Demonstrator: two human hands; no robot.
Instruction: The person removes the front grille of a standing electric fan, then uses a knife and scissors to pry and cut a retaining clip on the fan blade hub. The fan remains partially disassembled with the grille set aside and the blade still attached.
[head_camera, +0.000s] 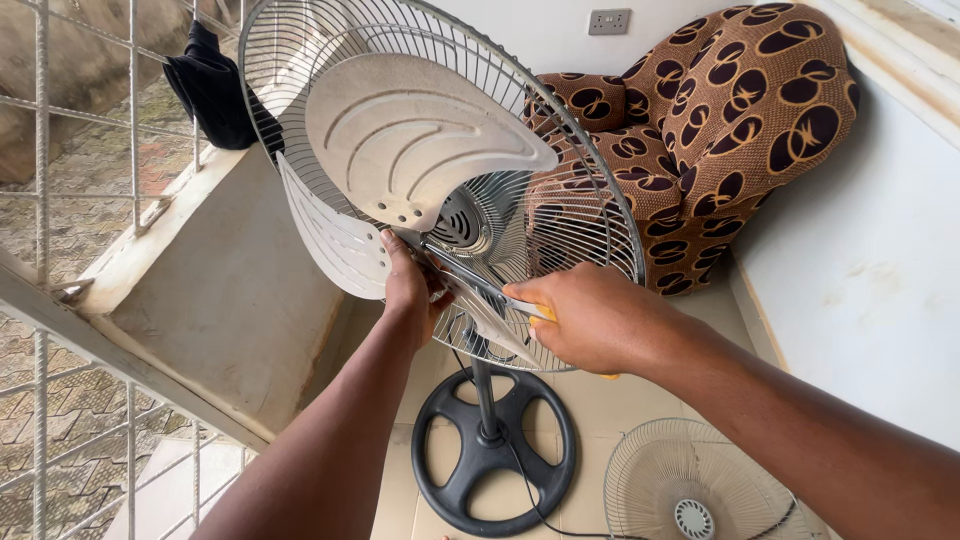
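The two forearms come in from the bottom edge and meet at the middle of a standing fan. The right hand (590, 320) is closed in a fist-like grip around a yellow-handled screwdriver (500, 295), only a sliver of the handle showing between the fingers; the metal shaft runs up and to the left toward the hub (460, 222) at the centre of the fan. The left hand (408, 290) is closed on the base of the white blades (420, 140), its fingers curled around the plastic just beside the hub, touching the lower blade where it meets the centre.

The blade set sits inside the rear wire guard (590, 190), which stands upright and tilted slightly toward the camera, with no front cover on it. The pole runs down from the guard to the round black base (470, 470) on the tiled floor, with a thin black cord trailing from it.

The front wire guard (690, 490) lies flat on the floor to the right of the base, near but apart from it. Behind the fan stands a brown patterned armchair (730, 110) against the white wall. On the left, a dark cloth (215, 90) hangs over a concrete ledge beside metal window bars (40, 250).
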